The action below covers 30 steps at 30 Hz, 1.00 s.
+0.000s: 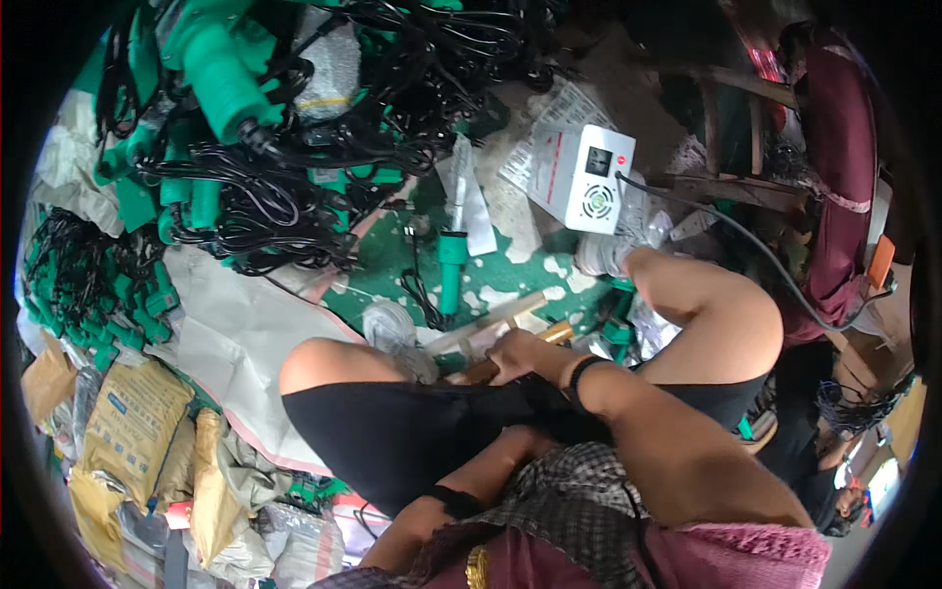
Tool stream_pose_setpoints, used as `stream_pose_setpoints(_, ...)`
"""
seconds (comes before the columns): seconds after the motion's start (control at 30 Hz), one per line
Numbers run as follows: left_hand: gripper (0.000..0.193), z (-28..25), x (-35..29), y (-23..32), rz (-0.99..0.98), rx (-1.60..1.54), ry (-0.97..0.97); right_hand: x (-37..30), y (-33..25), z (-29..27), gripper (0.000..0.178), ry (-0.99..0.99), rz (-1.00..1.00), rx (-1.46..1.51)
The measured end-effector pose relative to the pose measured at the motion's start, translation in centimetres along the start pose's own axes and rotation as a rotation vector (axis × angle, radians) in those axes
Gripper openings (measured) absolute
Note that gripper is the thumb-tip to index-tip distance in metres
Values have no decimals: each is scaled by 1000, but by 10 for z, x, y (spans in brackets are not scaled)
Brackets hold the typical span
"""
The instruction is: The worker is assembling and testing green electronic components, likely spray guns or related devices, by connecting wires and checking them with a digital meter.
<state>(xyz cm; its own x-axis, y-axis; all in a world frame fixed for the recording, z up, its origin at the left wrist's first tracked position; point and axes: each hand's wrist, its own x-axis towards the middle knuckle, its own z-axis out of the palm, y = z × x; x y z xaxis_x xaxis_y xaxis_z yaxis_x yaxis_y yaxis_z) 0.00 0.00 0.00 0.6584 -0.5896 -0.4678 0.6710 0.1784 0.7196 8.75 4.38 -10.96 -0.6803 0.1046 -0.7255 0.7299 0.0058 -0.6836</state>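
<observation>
Clock read from my right hand, 12 straight ahead of me.

My right hand (510,355): fingers curled round a wooden stick (557,333), which lies low between my knees and runs roughly from 2 to 8 o'clock. Whether the darker brown length on the 8 o'clock side is the same piece, I cannot tell. My left hand (528,442) is at 6, down in my lap by the checked cloth (589,471); its fingers are hidden, so grip unknown.

Risks, as I judge them:

1. Stick could twist or skid, since I see only one hand on it. A pale strip (481,329) sits just beside at 11 and could be knocked.
2. Green-handled tool (451,275) at 11, lying near. A long sweep forward might strike its handle or pale tip.
3. Black cord (422,294) at 10, loosely looped; could snag the stick's end.
4. White box (581,177) at 1; its grey cable (736,221) arcs past my right knee (751,314) at 2. A knee shift might tug it.
5. Tool pile (221,83) at 10, cords tangled: pulling one could drag others.
</observation>
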Motion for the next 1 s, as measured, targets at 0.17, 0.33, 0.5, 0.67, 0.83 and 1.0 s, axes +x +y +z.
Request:
stream_pose_setpoints(0.17, 42, -17, 61, -62, 158, 206, 230, 30, 45, 60, 31, 31, -40, -171)
stream_pose_setpoints(0.33, 36, -29, 67, -107, 254, 85, 276, 32, 14, 19, 29, 64, 5, -74)
stream_pose_setpoints(0.5, 22, -22, 44, -58, 127, 673, 395, 38, 12, 39, 29, -23, 115, -161)
stream_pose_setpoints(0.67, 25, -56, -99, 19, -121, 517, 653, -48, -68, -69, 35, 529, 357, 62)
stream_pose_setpoints(0.83, 22, -89, -141, 65, 51, 751, 1096, -303, -125, -52, 25, 1756, -270, 25)
stream_pose_setpoints(1.0, 28, -90, -103, 50, -209, 803, 898, -333, -27, 186, 24, 2465, 661, 1008)
